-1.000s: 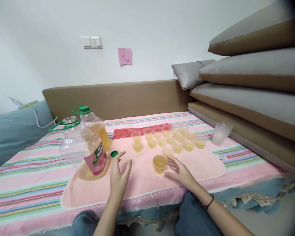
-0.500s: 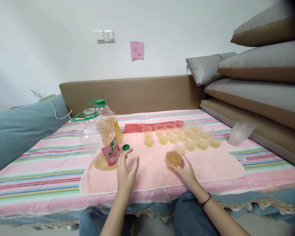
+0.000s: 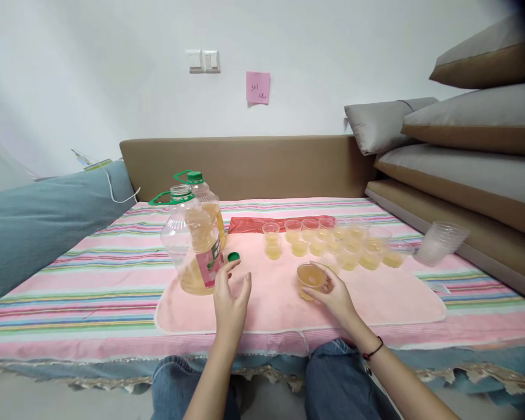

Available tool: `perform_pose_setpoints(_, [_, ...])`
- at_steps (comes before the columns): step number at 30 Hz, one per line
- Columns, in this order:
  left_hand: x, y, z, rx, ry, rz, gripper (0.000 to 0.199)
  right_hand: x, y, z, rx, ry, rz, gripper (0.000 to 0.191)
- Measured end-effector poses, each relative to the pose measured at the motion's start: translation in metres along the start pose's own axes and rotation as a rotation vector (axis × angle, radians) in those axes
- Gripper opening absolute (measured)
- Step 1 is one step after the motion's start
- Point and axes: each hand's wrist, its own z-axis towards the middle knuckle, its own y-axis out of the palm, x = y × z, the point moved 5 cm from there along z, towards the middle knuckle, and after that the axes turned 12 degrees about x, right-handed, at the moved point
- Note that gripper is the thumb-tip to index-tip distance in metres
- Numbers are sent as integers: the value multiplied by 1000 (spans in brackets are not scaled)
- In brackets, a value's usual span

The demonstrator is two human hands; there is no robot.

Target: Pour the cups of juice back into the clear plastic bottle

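Observation:
My right hand is wrapped round a clear plastic cup holding amber liquid, over the pink mat. With fingers apart and nothing between them, my left hand is just right of an uncapped big clear bottle, partly filled with yellowish liquid. A green cap lies beyond my left fingertips. Behind the first bottle stands another one with its green cap on. Several cups of pale yellow liquid stand in rows at the right of the mat.
A stack of clear cups lies tilted at the right, near piled cushions. A red sheet lies along the mat's back edge. The blue-grey cushion is at the left.
The view has shifted, so most of the scene sits further right in the frame. The cup is still in my right hand; my left hand is still open.

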Motion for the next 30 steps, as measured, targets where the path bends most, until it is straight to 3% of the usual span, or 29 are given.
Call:
perform_pose_setpoints(6, [-4, -11, 1, 84, -93, -38, 32, -37, 29, -3, -71, -69, -8, 69])
perform_pose_setpoints(10, [2, -23, 3, 173, -11, -23, 28, -59, 56, -2, -126, -68, 4, 68])
perform_pose_setpoints(13, [5, -35, 5, 284, 50, 12, 26, -77, 81, 1, -173, -85, 33, 67])
perform_pose_setpoints(17, [-1, -50, 7, 435, 8, 62, 27, -104, 119, 7, -237, -126, 75, 62])
perform_pose_setpoints(23, [-24, -61, 22, 514, -114, 217, 66, -139, 174, 27, -312, -146, 127, 62])
perform_pose_setpoints(30, [-52, -57, 43, 383, -157, 376, 108, -170, 222, 49, -380, -179, 169, 63])
